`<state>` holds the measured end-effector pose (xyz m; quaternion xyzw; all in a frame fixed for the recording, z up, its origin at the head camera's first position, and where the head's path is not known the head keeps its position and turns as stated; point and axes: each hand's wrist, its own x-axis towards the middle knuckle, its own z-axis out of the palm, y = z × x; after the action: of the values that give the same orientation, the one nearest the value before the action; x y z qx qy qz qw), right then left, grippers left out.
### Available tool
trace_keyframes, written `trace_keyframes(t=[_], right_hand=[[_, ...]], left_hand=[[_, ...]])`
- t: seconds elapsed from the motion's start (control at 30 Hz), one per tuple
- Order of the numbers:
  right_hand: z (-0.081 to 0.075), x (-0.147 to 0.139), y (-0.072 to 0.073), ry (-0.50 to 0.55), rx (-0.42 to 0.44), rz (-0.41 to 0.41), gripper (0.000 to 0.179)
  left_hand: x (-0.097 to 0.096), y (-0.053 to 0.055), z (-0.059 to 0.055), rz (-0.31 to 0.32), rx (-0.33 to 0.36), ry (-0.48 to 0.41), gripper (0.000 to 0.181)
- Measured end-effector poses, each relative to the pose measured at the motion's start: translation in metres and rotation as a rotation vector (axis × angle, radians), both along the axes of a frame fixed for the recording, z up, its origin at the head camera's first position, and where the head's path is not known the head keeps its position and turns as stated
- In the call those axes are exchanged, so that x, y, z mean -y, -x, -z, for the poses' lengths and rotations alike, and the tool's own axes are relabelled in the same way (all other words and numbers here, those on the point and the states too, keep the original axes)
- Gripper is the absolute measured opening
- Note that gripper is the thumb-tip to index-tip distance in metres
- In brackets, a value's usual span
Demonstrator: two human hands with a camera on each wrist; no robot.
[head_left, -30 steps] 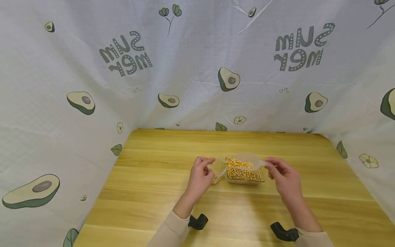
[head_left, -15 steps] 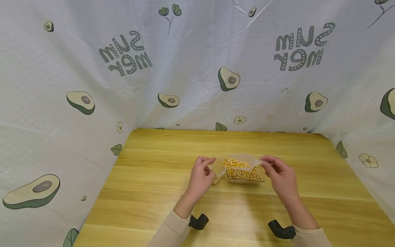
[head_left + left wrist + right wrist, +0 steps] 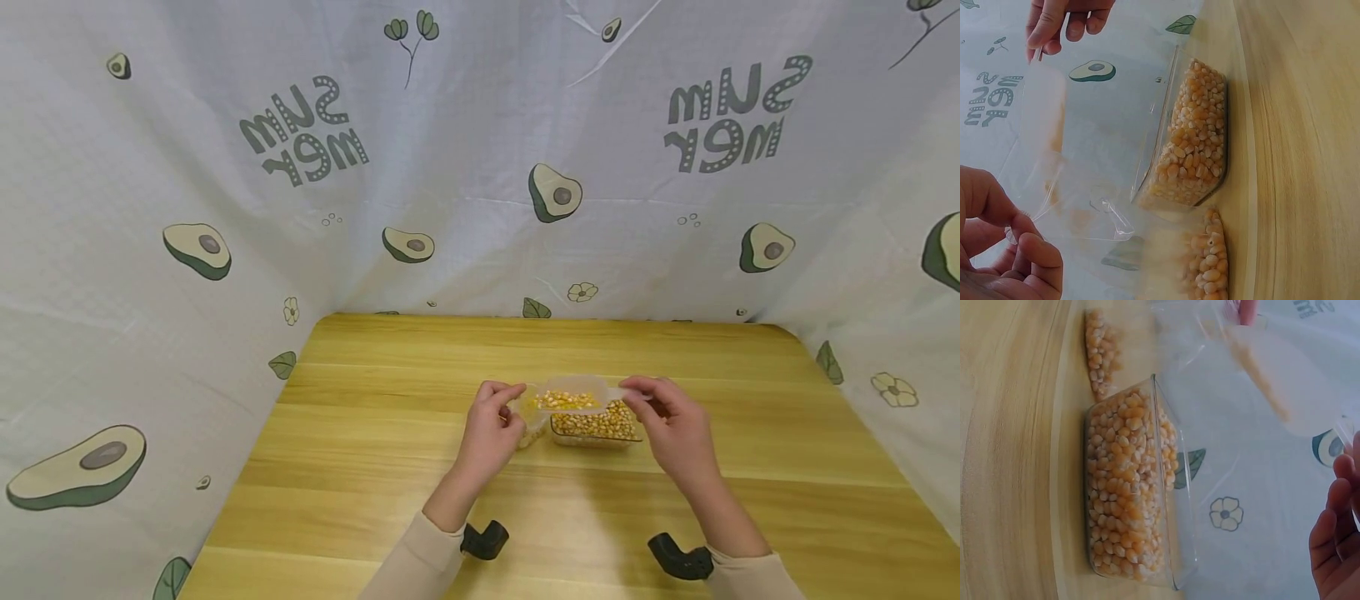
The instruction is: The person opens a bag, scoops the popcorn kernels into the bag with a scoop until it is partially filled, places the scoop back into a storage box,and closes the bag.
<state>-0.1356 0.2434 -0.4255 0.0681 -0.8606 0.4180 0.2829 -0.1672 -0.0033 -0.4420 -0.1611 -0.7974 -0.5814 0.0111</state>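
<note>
My left hand (image 3: pixel 487 429) pinches the rim of a clear plastic bag (image 3: pixel 1107 222) and holds its mouth up. Corn kernels (image 3: pixel 1212 272) fill the bag's bottom, which stands on the table. In my right hand (image 3: pixel 677 429) is the handle of a translucent plastic scoop (image 3: pixel 588 384), gripped between thumb and fingers. The scoop lies nearly level, with kernels inside and its front end at the bag's mouth. Below it, a clear rectangular container (image 3: pixel 1179 556) holds many more kernels, right beside the bag.
The wooden table (image 3: pixel 360 467) extends around the container and bag. A white curtain (image 3: pixel 465 150) printed with avocados closes off the back and both sides. Each wrist carries a black camera mount, such as the left one (image 3: pixel 485 540).
My right hand has moved left with the loaded scoop, from above the container to the bag's mouth. The left hand has stayed almost still, holding the bag.
</note>
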Motion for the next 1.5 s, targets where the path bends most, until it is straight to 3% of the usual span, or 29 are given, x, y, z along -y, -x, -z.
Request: trace_keyframes(t=[0.23, 0.63, 1.3, 1.5], right_hand=[[-0.0024, 0.0036, 0.0012, -0.095, -0.088, -0.025, 0.022], [-0.0054, 0.0063, 0.0000, -0.137, -0.106, -0.038, 0.026], [-0.0020, 0.0065, -0.0018, -0.116, -0.070, -0.012, 0.024], [-0.0003, 0.0042, -0.0029, -0.054, -0.040, -0.012, 0.022]], left_hand=[[-0.0012, -0.0005, -0.0006, -0.006, 0.009, -0.004, 0.047], [-0.0015, -0.0008, 0.0013, 0.002, 0.016, -0.002, 0.048], [-0.0019, -0.0008, 0.0022, -0.014, 0.019, -0.018, 0.047], [-0.0022, -0.0006, 0.0012, -0.010, 0.018, -0.017, 0.048]])
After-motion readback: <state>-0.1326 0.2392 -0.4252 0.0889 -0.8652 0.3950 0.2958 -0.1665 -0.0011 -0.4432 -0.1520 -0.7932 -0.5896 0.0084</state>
